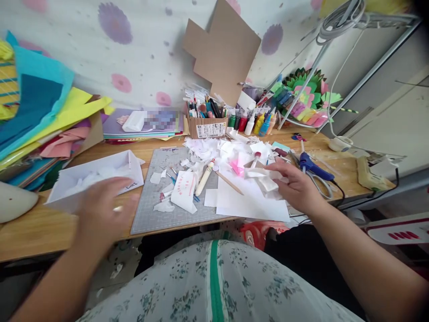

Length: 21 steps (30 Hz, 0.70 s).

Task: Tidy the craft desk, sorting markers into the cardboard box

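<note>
My right hand [298, 185] pinches a crumpled piece of white paper [264, 182] above the white sheets [250, 203] at the table's front. My left hand [103, 208], blurred by motion, is in front of an open white paper box [132, 167] with white scraps inside. Its thumb and fingers are apart, and I see nothing held in them. Between the hands, a cream-handled tool [205, 179] and a brown pencil-like stick [230, 183] lie among torn paper. A curled white strip with red print [184, 191] rests on the grey cutting mat [144, 214].
A heap of white scraps [214, 150] spreads behind the mat. Beyond it stand a cardboard box of pens and brushes [210, 129] and several paint bottles [250, 124]. A blue glue gun [313, 167] with a cord is at right. Coloured sheets [50, 116] are piled at left.
</note>
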Available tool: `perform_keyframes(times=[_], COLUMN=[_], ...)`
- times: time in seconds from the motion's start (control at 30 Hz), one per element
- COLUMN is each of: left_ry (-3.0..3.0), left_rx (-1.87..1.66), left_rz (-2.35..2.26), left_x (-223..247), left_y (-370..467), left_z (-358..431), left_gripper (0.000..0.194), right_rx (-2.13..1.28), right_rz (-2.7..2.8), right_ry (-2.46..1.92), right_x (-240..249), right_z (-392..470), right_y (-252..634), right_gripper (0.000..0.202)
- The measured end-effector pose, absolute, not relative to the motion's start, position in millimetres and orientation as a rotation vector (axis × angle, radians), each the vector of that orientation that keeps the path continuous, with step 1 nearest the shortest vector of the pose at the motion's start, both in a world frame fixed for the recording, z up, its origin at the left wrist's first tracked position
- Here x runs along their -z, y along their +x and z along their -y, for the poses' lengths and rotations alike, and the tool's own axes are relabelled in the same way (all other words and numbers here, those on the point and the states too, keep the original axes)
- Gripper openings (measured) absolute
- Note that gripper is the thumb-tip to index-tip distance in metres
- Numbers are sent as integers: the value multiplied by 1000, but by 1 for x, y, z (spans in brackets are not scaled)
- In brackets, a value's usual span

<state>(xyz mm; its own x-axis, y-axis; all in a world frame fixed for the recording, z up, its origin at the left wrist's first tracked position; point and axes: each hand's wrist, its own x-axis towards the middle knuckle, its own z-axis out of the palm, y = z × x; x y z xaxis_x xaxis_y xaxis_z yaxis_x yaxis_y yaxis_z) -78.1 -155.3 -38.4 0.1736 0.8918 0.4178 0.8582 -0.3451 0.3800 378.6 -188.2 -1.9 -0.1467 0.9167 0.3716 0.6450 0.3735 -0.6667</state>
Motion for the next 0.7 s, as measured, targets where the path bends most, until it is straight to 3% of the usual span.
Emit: perform_keyframes(times=[0.07, 0.17, 0.23, 0.4, 0.5, 0.7], left_ry=[2604, 2680, 2680, 2641, 2565, 1930], left_rx=[-790, -468, -408, -575, -722, -1133], left_rz=[-1540, -1426, -1413, -1401, -1458, -1975], left_x=[39, 49, 56, 61, 61, 55], left_y=[-23, 22, 32, 22, 6, -43], left_z=[160, 157, 153, 153, 161, 186], left_gripper=[40, 66, 68, 17, 25, 32], right_rx=[-382, -328, -243, -194, -302, -776], right_rz=[1942, 2156, 2338, 2646, 2707, 2365], right_ry=[-1233, -1180, -1243, -1340, -1222, -1090], right_x=[8, 22, 31, 44, 46, 25], right_z=[184, 176, 173, 176, 181, 184], right_y=[357, 311, 285, 262, 268, 287], right_gripper=[23, 30, 28, 33, 16, 15])
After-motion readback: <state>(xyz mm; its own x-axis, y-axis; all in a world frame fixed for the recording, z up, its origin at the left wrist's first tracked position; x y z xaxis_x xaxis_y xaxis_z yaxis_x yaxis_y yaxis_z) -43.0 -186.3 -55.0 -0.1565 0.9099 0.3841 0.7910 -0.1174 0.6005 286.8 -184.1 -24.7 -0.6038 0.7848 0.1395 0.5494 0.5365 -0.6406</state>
